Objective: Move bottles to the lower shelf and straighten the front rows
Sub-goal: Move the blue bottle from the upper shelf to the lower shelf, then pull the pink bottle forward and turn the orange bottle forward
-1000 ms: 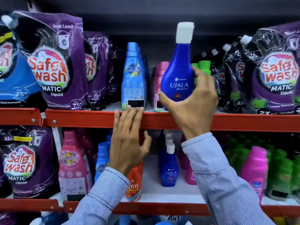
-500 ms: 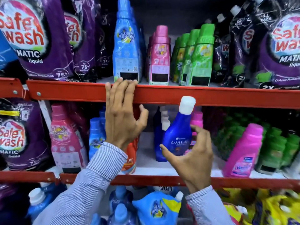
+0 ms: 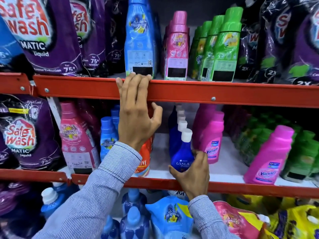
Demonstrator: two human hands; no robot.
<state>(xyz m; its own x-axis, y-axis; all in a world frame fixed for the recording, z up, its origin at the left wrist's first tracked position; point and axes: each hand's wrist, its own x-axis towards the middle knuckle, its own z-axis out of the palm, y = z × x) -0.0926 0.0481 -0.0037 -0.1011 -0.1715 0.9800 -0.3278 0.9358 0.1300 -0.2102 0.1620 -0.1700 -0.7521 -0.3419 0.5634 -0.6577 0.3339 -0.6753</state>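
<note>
Bright, even light; blurred, warped edges

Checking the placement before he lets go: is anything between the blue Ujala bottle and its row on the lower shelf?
Nothing visible: the right hand holds the blue bottle at the front of the white-capped row.

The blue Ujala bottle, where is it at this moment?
In the head view, the Ujala bottle stands front of its row on the lower shelf, held by the right hand, between the orange bottle and the pink Vanish bottle.

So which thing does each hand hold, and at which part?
The right hand holds the blue Ujala bottle around its lower body. The left hand holds no bottle; its fingers rest on the red shelf edge.
</note>
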